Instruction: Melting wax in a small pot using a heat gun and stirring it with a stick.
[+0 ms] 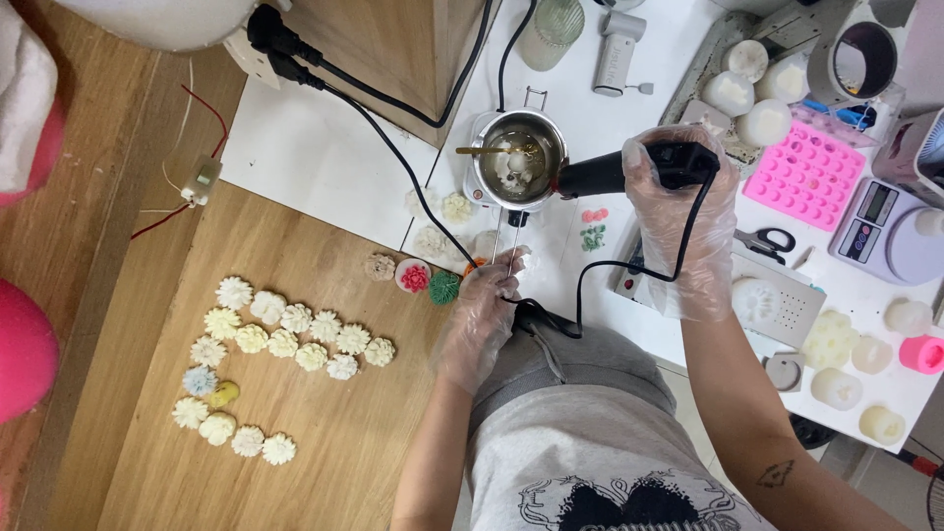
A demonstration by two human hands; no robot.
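1. At the left of the frame, rows of small cream flower-shaped wax pieces (285, 344) lie on the wooden floor (324, 462), well apart from both hands.

2. Just left of centre, the left hand (482, 315), in a thin clear glove, is pinched nearly closed around the lower ends of thin metal tongs (503, 246). Their long axis runs almost straight up the frame from the fingers toward the pot. What the far tips touch is hard to tell, since steam or glare blurs the pot's inside.

3. At upper centre, the small metal melting pot (516, 157) stands on the white tabletop (324, 167), directly above the left hand in the picture and holding pale wax. A thin gold-coloured stick rests across its rim.

4. Right of centre, the right hand (674, 211), also gloved, is wrapped fully around the grip of a black heat gun (629, 169). The gun's long axis lies nearly level, its nozzle pointing left and ending just beside the pot's right rim. The pot thus lies left of this hand, and the nozzle is nearer to it than either hand.

5. Further right lie a pink silicone mould (806, 175) and a small scale (885, 228).
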